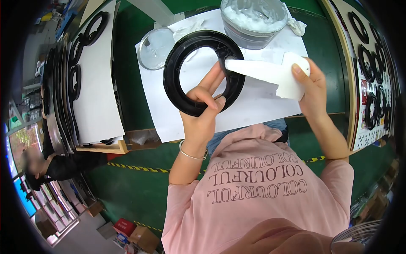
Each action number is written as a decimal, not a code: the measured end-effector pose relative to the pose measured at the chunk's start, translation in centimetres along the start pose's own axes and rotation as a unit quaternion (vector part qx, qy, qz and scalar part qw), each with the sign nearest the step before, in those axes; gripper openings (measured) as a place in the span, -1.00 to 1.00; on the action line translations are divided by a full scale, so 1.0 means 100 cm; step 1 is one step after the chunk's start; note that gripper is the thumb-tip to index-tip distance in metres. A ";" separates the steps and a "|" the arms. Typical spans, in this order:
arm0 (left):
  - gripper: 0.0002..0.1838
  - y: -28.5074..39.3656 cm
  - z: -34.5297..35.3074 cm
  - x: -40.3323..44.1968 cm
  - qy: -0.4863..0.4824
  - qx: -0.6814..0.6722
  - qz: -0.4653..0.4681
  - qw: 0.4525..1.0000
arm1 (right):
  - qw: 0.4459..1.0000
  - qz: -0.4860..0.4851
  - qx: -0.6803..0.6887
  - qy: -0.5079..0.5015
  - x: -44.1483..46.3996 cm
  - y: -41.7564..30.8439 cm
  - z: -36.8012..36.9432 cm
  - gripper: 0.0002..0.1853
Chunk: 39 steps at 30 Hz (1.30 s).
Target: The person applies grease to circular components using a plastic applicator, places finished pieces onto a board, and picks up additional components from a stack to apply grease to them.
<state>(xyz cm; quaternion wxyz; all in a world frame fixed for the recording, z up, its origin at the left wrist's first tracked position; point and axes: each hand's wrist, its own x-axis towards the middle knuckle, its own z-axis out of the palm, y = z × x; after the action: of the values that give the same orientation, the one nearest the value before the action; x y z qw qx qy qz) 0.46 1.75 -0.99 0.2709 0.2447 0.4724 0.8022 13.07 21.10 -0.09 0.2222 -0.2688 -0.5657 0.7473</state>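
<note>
A black ring-shaped part (172, 80) is gripped at its lower right side by my left hand (203, 106), whose fingers pass through and behind the ring. My right hand (312, 86) pinches the wide end of a white flat scraper (266, 73). The scraper's narrow tip touches the ring's right inner side, with a bit of pale paste there. Behind them stands a clear tub (249, 42) of whitish paste. A round clear lid (155, 48) lies left of the ring on the white paper (165, 120).
Crumpled tissues (297, 26) lie beside the tub. Boards with black rings stand at the left (97, 84) and right (359, 63). A grey upright post (156, 10) rises at the back. Another person (63, 169) is at the far left.
</note>
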 end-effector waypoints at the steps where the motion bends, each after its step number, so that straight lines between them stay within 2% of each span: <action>1: -0.76 -0.001 0.000 0.001 0.008 -0.041 -0.019 0.999 | 0.999 0.031 0.020 0.015 -0.001 0.005 0.001 -0.69; 2: -0.75 -0.001 0.000 0.002 0.017 -0.082 -0.037 0.996 | 0.999 0.030 0.021 0.015 0.000 0.005 0.001 -0.69; 4: -0.74 0.000 0.000 0.001 0.029 -0.103 -0.053 0.993 | 0.981 0.014 0.141 0.132 0.009 0.006 0.000 -0.68; 6: -0.74 0.001 0.000 -0.001 0.042 -0.126 -0.074 0.988 | 0.981 -0.105 0.101 0.126 0.021 -0.001 -0.018 -0.66; 8: -0.73 0.004 -0.001 -0.002 0.053 -0.173 -0.103 0.978 | 0.941 -0.279 -0.004 0.191 0.036 -0.001 -0.031 -0.75; 9: -0.73 0.004 -0.002 -0.002 0.050 -0.174 -0.102 0.978 | 0.940 -0.282 -0.005 0.192 0.042 -0.004 -0.038 -0.75; 10: -0.73 0.004 -0.001 -0.002 0.055 -0.195 -0.104 0.974 | 0.837 -0.456 -0.265 0.146 0.047 -0.007 -0.045 -0.79; 11: -0.72 0.005 -0.001 -0.002 0.060 -0.216 -0.108 0.969 | 0.642 -0.578 -0.497 0.085 0.049 -0.011 -0.050 -0.81; 12: -0.72 0.005 0.000 -0.002 0.057 -0.220 -0.107 0.968 | 0.573 -0.582 -0.575 0.051 0.047 -0.006 -0.053 -0.81; 14: -0.72 0.008 0.000 -0.003 0.057 -0.235 -0.108 0.964 | 0.548 -0.588 -0.594 -0.033 0.037 -0.001 -0.051 -0.81; 15: -0.71 0.008 -0.002 -0.004 0.054 -0.235 -0.108 0.965 | 0.545 -0.589 -0.596 -0.034 0.029 0.005 -0.054 -0.81; 18: -0.72 0.011 -0.005 -0.005 0.054 -0.223 -0.098 0.968 | 0.554 -0.567 -0.609 -0.031 0.004 0.014 -0.074 -0.83; 20: -0.72 0.013 -0.006 -0.005 0.063 -0.215 -0.102 0.969 | 0.559 -0.544 -0.624 -0.045 -0.011 0.010 -0.085 -0.77; 22: -0.73 0.013 -0.006 -0.003 0.055 -0.194 -0.098 0.975 | 0.587 -0.538 -0.605 0.019 -0.021 0.000 -0.091 -0.73; 24: -0.74 0.011 -0.003 -0.002 0.049 -0.185 -0.090 0.977 | 0.671 -0.582 -0.452 0.089 -0.021 -0.006 -0.076 -0.76; 26: -0.74 0.009 0.001 -0.001 0.023 -0.173 -0.071 0.982 | 0.796 -0.526 -0.291 0.074 -0.029 -0.020 -0.047 -0.82; 27: -0.74 0.011 0.005 -0.002 0.031 -0.166 -0.075 0.983 | 0.796 -0.527 -0.289 0.074 -0.033 -0.026 -0.037 -0.82; 29: -0.74 0.012 0.005 -0.002 0.021 -0.141 -0.058 0.988 | 0.833 -0.459 -0.304 -0.062 -0.041 -0.034 -0.025 -0.81; 30: -0.74 0.013 0.004 -0.003 0.013 -0.116 -0.043 0.992 | 0.834 -0.458 -0.302 -0.066 -0.044 -0.033 -0.025 -0.81; 32: -0.73 0.012 0.004 -0.005 0.012 -0.098 -0.026 0.995 | 0.879 -0.378 -0.285 -0.051 -0.048 -0.029 -0.025 -0.78; 33: -0.73 0.011 0.004 -0.006 0.005 -0.081 -0.012 0.997 | 0.895 -0.361 -0.261 0.012 -0.044 -0.022 -0.023 -0.75; 34: -0.73 0.011 0.003 -0.006 0.008 -0.079 -0.012 0.997 | 0.896 -0.360 -0.259 0.010 -0.038 -0.024 -0.018 -0.75; 36: -0.73 0.010 0.002 -0.006 -0.010 -0.078 -0.002 0.997 | 0.976 -0.172 -0.120 0.057 -0.026 -0.034 -0.006 -0.73; 37: -0.73 0.011 0.002 -0.007 -0.010 -0.077 -0.002 0.997 | 0.988 -0.119 -0.069 0.068 -0.022 -0.036 0.000 -0.71; 39: -0.73 0.012 0.002 -0.007 -0.015 -0.078 -0.012 0.997 | 0.992 -0.103 -0.059 0.046 -0.016 -0.033 -0.002 -0.71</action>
<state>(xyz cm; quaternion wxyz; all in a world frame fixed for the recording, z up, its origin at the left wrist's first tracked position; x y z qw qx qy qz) 0.88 0.95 0.05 0.3058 0.2296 0.4074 0.8293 14.51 21.11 3.24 0.3074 -0.2560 -0.6229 0.6722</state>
